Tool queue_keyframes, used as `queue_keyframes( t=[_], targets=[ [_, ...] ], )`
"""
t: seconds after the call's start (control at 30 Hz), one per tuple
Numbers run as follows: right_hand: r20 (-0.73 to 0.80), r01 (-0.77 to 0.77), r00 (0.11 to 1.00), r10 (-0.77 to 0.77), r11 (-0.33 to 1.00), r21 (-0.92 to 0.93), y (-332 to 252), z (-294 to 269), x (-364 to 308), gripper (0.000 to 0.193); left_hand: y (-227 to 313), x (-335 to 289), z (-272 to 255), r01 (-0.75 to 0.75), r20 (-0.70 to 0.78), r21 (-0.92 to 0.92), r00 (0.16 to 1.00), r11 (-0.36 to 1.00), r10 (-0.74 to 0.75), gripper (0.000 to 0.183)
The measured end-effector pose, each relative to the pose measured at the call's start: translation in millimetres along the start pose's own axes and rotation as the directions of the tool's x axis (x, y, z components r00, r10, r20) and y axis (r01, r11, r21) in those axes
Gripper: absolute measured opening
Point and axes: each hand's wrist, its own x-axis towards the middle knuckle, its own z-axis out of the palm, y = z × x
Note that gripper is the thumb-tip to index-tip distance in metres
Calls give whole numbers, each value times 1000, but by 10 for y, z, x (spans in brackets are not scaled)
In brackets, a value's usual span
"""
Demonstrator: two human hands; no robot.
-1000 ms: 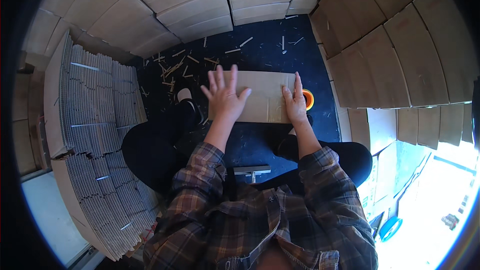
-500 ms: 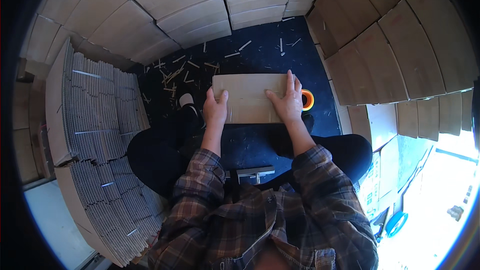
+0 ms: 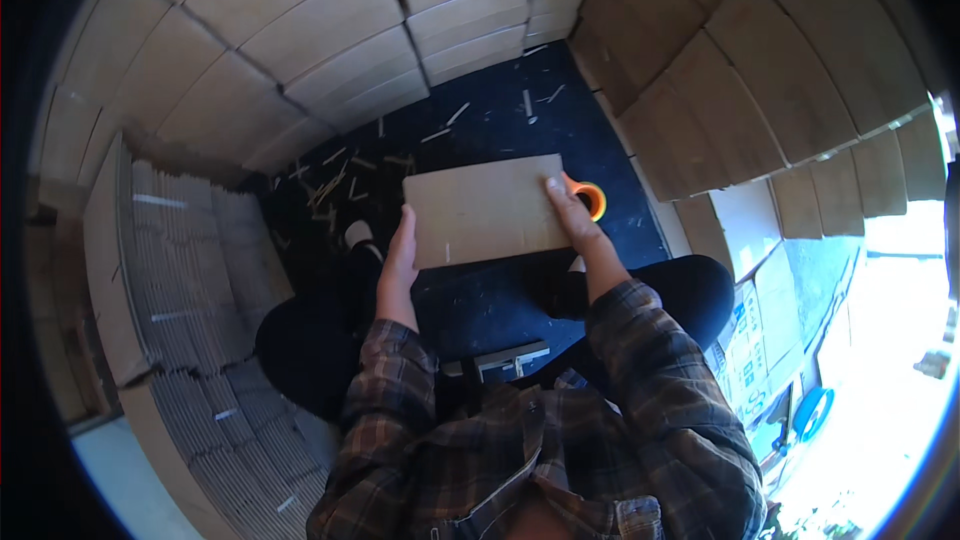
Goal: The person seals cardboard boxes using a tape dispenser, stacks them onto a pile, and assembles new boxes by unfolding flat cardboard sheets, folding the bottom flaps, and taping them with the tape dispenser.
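A plain brown cardboard box (image 3: 487, 212) is held up between my two hands, above the dark floor and in front of my knees. Its right end sits slightly higher than its left. My left hand (image 3: 398, 252) presses along the box's left edge, with its thumb upright there and the other fingers mostly hidden. At the right end, my right hand (image 3: 573, 215) grips with the thumb on the top face and the fingers out of sight behind. Just beyond that hand is an orange roll of tape (image 3: 600, 202), partly covered.
Flattened cardboard stacks (image 3: 190, 270) stand in bundles at my left. Stacked cartons (image 3: 300, 20) wall off the far side, and more cartons (image 3: 740, 90) rise at the right. Pale strips (image 3: 330, 190) litter the dark floor (image 3: 480, 310). A blue ring (image 3: 815, 414) lies at the lower right.
The box has tilted, its right end rising, and its left end has shifted left and down. My left thumb has slid off the top face to the edge. The whole view has turned slightly.
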Motion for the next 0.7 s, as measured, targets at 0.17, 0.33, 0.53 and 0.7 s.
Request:
queue_keyframes(
  t=[0.17,0.33,0.53,0.7],
  targets=[
    [-33,-5,999,8,998,69,42,-30,56,78,95,-48,126,38,25,-12,999,999,-38,68],
    [-61,32,996,-72,864,-502,-212,45,-109,98,310,-359,83,-20,-52,84,998,996,24,66],
    [71,489,850,-522,734,-471,-963,-128,-1168,107,822,-922,413,-149,-96,151,982,977,165,81],
    [82,695,696,-713,640,-328,-1339,-528,-2455,104,890,-1516,744,-531,315,276,837,801,447,81]
  ],
)
